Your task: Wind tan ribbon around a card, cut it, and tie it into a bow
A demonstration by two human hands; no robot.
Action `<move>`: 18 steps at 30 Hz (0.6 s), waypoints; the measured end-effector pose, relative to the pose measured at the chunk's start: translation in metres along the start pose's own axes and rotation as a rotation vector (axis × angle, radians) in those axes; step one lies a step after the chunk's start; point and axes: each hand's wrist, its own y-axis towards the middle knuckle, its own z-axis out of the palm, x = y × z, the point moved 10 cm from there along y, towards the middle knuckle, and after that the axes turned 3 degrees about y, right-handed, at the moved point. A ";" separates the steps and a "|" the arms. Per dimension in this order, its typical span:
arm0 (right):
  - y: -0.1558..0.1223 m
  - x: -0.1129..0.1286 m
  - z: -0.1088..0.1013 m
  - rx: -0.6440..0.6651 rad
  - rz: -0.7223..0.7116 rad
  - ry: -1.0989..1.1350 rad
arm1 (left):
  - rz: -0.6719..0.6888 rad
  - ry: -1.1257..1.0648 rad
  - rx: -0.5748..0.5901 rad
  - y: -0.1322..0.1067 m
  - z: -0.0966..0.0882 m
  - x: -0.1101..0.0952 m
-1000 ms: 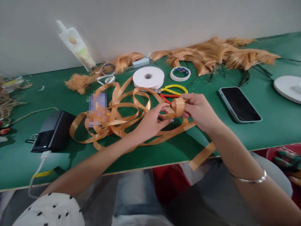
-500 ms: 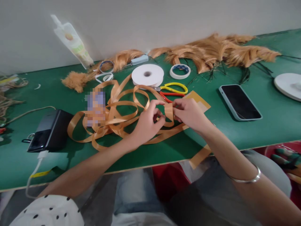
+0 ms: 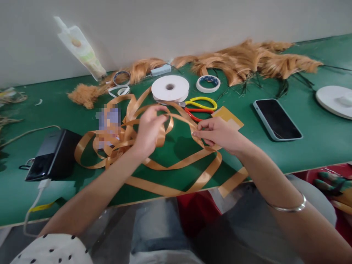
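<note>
Our left hand (image 3: pixel 150 128) has gone away from our right hand (image 3: pixel 220 135), toward ten o'clock, and the loop of orange ribbon (image 3: pixel 191 125) between them has opened into a longer stretch. At seven o'clock from our right hand, one more ribbon bend (image 3: pixel 205 176) now lies near the table edge (image 3: pixel 165 197).

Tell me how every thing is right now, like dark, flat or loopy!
Orange ribbon: loose, looped, overlapping
Left hand: pinching ribbon
Right hand: pinching ribbon
Scissors: handles apart
Phone: face up, screen dark
Center spool: lying flat
White tape roll: lying flat
Black device: white cable plugged in
Pouch: tilted
</note>
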 end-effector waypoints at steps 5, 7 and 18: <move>-0.003 0.009 0.011 0.106 -0.035 0.378 | 0.336 0.189 -0.408 -0.012 -0.045 -0.023; -0.002 0.010 0.010 0.080 -0.047 0.507 | 0.592 0.376 -0.420 -0.036 -0.038 -0.050; -0.001 0.007 0.018 0.084 -0.036 0.671 | 0.141 0.050 0.456 -0.053 0.071 -0.011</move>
